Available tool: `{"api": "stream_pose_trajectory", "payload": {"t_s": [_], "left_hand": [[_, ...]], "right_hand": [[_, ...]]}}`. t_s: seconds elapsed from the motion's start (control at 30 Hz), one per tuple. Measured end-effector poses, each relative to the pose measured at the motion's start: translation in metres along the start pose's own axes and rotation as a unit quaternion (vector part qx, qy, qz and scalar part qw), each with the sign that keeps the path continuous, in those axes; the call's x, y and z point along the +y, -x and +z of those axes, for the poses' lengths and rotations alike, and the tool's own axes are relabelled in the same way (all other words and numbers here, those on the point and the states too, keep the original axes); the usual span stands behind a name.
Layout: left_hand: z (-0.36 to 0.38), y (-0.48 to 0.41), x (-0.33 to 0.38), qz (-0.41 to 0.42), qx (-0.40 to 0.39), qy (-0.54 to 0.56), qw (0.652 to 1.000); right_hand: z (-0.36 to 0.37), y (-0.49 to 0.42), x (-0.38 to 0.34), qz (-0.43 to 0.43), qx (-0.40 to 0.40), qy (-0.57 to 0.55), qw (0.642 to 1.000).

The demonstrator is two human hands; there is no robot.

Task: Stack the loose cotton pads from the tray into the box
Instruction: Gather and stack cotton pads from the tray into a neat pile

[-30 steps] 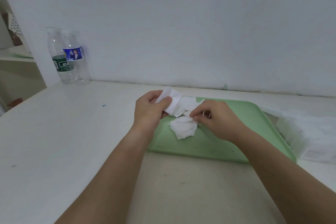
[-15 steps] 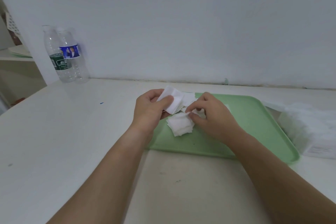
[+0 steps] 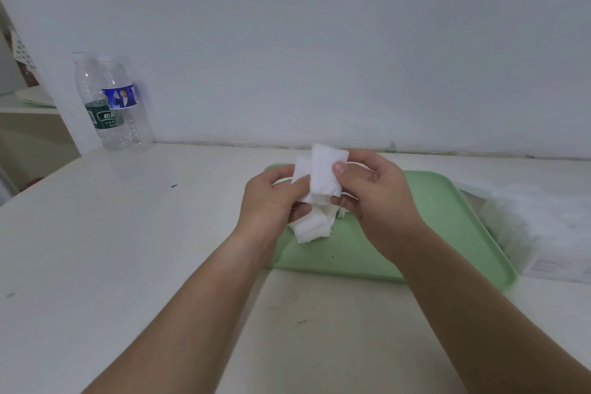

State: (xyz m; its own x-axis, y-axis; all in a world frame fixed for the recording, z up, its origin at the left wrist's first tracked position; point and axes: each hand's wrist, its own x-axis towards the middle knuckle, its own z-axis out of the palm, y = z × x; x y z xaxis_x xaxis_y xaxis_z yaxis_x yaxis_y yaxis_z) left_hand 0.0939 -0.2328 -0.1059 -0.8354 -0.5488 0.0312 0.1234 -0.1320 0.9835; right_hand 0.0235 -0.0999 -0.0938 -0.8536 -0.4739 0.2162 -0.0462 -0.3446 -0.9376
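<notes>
Two white pads [image 3: 324, 174] are up in the air, held just above the far left part of the tray [image 3: 447, 233], one overlapping the other. The right hand [image 3: 377, 198] pinches the nearer, taller pad, thumb flat on its front and fingers curled behind. The left hand [image 3: 271, 201] grips the other pad from the left, thumb across its lower edge, fingers tucked under. The two hands are close together, nearly touching at the pads. Right below them a small pile [image 3: 311, 229] of loose white pads lies on the green tray, partly hidden by the left hand. The tray sits flat on the white counter [image 3: 128, 249]. Just beside the tray's right edge is the box [image 3: 543, 227], pale and see-through, white inside, a label on its near side too blurred to read. Well off to the left, two clear plastic bottles [image 3: 112, 105] stand upright together against the white wall [image 3: 319, 41], with a shelf [image 3: 25, 105] showing past them at the frame's edge.
</notes>
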Motion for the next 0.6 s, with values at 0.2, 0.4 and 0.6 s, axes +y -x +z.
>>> {"api": "stream_pose_trajectory", "payload": {"t_s": [0.2, 0.4, 0.6], "left_hand": [[0.000, 0.004, 0.006, -0.049, -0.084, 0.067, 0.993], [0.005, 0.008, 0.010, -0.078, -0.116, 0.103, 0.985], [0.008, 0.010, 0.007, -0.078, -0.115, 0.130, 0.982]], "right_hand": [[0.000, -0.001, 0.007, 0.000, 0.015, 0.043, 0.999], [0.003, 0.000, 0.012, -0.021, 0.055, 0.089, 0.994], [0.007, -0.002, 0.024, -0.029, 0.119, 0.126, 0.984]]}}
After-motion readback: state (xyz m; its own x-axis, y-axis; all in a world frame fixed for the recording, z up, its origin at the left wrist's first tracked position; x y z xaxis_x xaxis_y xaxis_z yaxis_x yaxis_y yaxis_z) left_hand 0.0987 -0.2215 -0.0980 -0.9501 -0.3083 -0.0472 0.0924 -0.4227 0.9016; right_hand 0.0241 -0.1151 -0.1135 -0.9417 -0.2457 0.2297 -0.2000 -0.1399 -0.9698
